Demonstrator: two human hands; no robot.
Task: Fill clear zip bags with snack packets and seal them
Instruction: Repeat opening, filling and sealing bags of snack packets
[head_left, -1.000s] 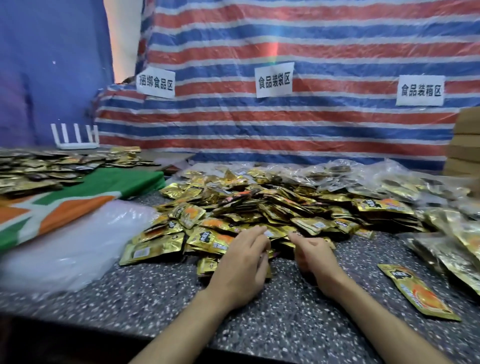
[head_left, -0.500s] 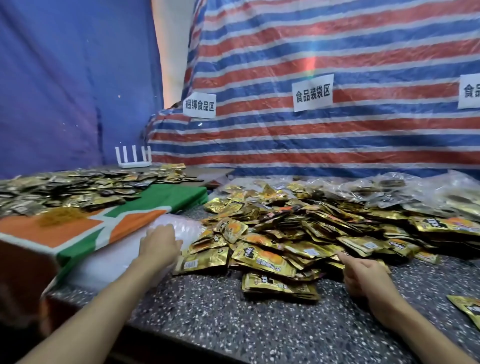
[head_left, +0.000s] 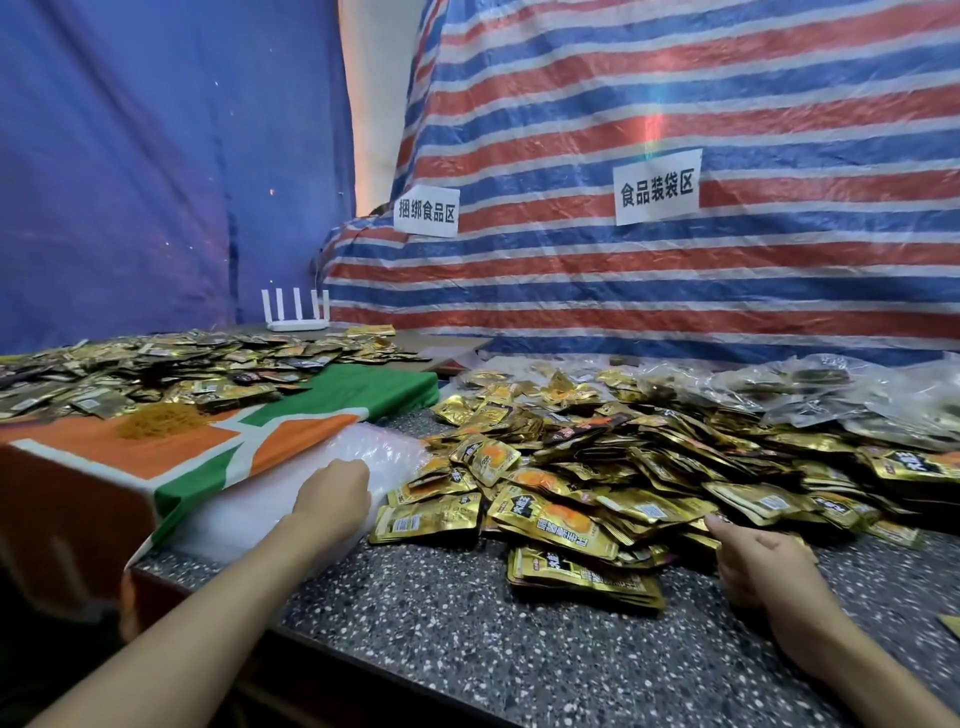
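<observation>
A big heap of gold snack packets (head_left: 613, 467) covers the speckled counter (head_left: 467, 639). A small stack of gold packets (head_left: 582, 574) lies at the heap's near edge. My right hand (head_left: 763, 561) rests beside that stack, fingers loosely curled, one finger touching the heap; I see nothing held in it. My left hand (head_left: 332, 499) lies on a pile of clear zip bags (head_left: 280, 504) at the left, fingers bent onto the plastic. Whether it grips a bag is not visible.
An orange, green and white cloth (head_left: 171, 457) covers a raised table at the left with more packets (head_left: 156, 369), a tuft of rubber bands (head_left: 161, 420) and a white router (head_left: 296, 312). Filled clear bags (head_left: 841, 400) lie at the back right. Striped tarpaulin with paper signs stands behind.
My left hand has left the small packet stack and gone left onto the clear bag pile. The view has swung left. My right hand stays by the heap.
</observation>
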